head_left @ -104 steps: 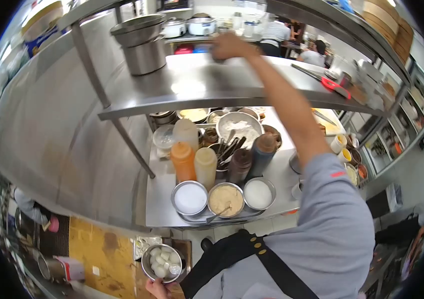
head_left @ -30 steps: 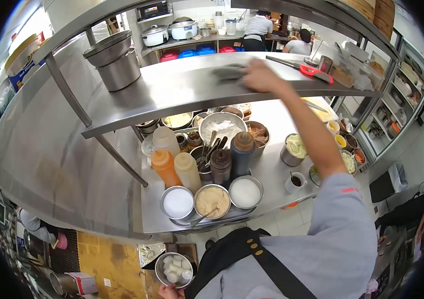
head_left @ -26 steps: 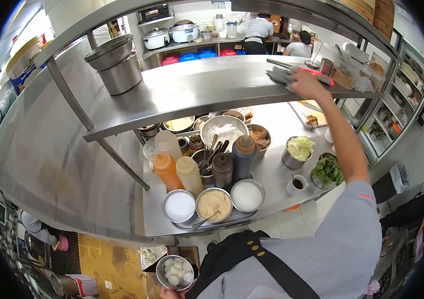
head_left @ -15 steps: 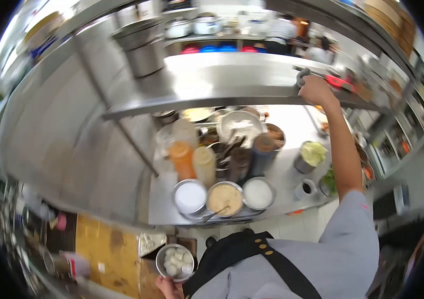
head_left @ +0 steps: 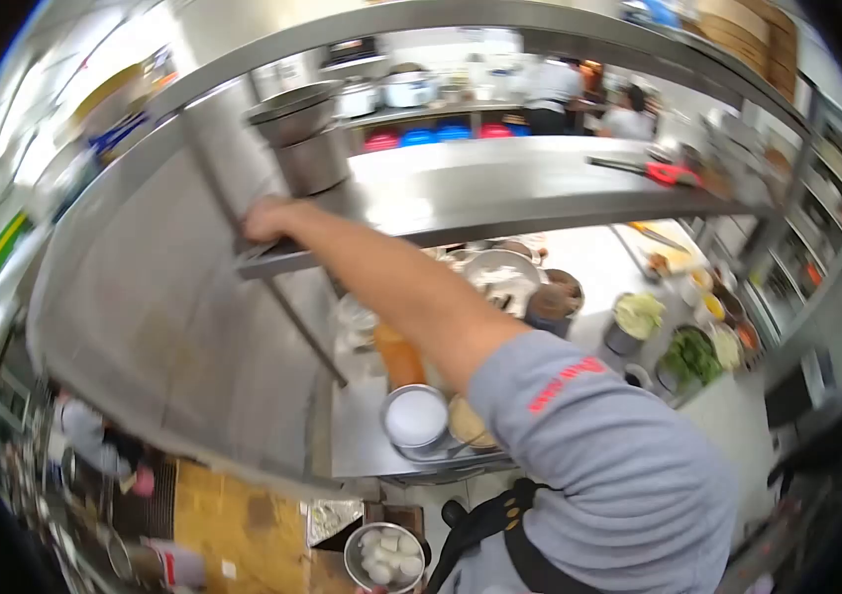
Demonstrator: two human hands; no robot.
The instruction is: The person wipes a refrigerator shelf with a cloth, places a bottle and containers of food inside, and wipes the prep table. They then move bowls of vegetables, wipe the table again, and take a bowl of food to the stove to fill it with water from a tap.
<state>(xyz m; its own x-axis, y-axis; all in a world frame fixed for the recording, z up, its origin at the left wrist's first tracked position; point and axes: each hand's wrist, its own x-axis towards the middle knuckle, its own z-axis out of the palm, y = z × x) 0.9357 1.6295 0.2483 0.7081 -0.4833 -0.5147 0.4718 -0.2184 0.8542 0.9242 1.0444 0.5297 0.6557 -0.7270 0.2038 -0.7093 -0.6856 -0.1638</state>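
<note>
My right arm stretches left across the counter, and my right hand [head_left: 268,220] is closed at the left end of the steel shelf [head_left: 500,178], beside its upright post. A bit of grey cloth [head_left: 286,244] shows under the hand; most of it is hidden. A steel pot [head_left: 310,163] stands on the shelf just behind the hand. Low in view, my left hand [head_left: 373,590] shows only as fingertips at the rim of a metal bowl [head_left: 352,574]. White rounded pieces [head_left: 389,554] fill that bowl.
Below the shelf, the counter holds an orange squeeze bottle [head_left: 400,356], a bowl of white powder [head_left: 415,416], a pot of cut cabbage [head_left: 638,315] and leafy greens [head_left: 692,356]. Red-handled tongs [head_left: 672,174] lie on the shelf. People [head_left: 552,94] stand in the background.
My right hand has swept from the right part of the shelf to its left end, taking the grey cloth along. My view has shifted slightly; the left hand stays at the bowl.
</note>
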